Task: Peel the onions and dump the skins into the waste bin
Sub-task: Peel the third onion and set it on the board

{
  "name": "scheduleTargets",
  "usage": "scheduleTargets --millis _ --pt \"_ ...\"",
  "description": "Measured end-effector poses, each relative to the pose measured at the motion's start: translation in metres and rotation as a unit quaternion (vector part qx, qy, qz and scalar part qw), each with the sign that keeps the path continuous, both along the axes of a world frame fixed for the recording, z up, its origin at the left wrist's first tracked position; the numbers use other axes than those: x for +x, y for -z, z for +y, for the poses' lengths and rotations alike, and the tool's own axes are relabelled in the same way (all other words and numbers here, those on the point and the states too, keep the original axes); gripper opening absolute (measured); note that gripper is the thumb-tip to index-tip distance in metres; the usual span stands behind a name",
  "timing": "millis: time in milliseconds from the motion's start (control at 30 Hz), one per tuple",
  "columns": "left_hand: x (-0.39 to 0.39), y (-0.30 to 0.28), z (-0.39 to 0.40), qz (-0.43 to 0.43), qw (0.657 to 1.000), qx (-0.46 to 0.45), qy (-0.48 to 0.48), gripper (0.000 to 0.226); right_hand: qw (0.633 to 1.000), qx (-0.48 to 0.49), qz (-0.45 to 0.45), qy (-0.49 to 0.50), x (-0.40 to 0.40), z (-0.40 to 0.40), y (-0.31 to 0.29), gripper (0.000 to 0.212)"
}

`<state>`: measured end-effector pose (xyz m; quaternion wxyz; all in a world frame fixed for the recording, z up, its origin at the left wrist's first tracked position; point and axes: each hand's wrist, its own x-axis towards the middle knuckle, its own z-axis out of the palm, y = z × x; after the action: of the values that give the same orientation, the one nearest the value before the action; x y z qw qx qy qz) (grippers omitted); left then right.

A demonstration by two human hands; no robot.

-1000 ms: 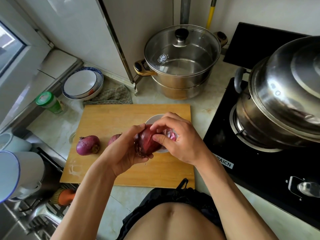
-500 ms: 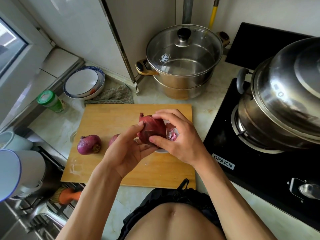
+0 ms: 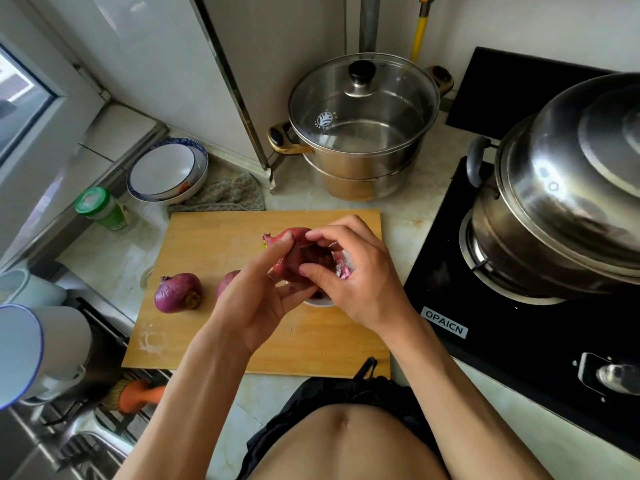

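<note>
The left hand (image 3: pixel 258 299) grips the onion in hand (image 3: pixel 289 252) from below and from the left, forefinger stretched up along its side, the other fingers curled under it. We note a change from a second ago: then the onion sat low in that palm, close above the cutting board (image 3: pixel 214 244); now it is raised and turned, its tip pointing up and to the left.

The right hand (image 3: pixel 353 271) closes over the onion from the right, fingertips curled onto its upper face and thumb pressed against its lower side (a scrap of pale purple skin (image 3: pixel 343 268) shows inside this hand). A dark lifted patch of skin is visible under the fingertips, which we did not see half a second ago.

We judge that peeling of this onion is under way, with the outer layer starting to come loose but most of it still on.

Two further onions lie on the board: one (image 3: pixel 178 292) in full view to the left, apparently unpeeled, and one (image 3: pixel 227 282) half hidden behind the left wrist. A white bowl (image 3: pixel 320 302) shows only as a rim beneath the hands. No waste bin is in view, so dumping remains undone.
</note>
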<state>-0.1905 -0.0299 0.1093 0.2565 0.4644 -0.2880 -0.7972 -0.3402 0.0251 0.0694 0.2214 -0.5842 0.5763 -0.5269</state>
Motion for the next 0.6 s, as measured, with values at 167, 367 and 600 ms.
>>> scheduleTargets --millis 167,367,600 --pt "0.0017 0.0022 0.0019 -0.016 1.000 0.000 -0.002 0.030 0.999 0.010 0.026 0.023 0.0019 -0.0026 0.0015 0.030" --pt "0.0014 0.0035 0.0021 -0.038 0.999 -0.009 0.005 0.041 0.999 -0.001 0.032 0.006 0.0053 -0.0003 0.0010 0.042" --pt "0.0000 0.0000 0.0031 -0.071 0.997 -0.002 0.023 0.031 0.998 -0.008 0.056 -0.009 0.0029 -0.0005 0.0044 0.052"
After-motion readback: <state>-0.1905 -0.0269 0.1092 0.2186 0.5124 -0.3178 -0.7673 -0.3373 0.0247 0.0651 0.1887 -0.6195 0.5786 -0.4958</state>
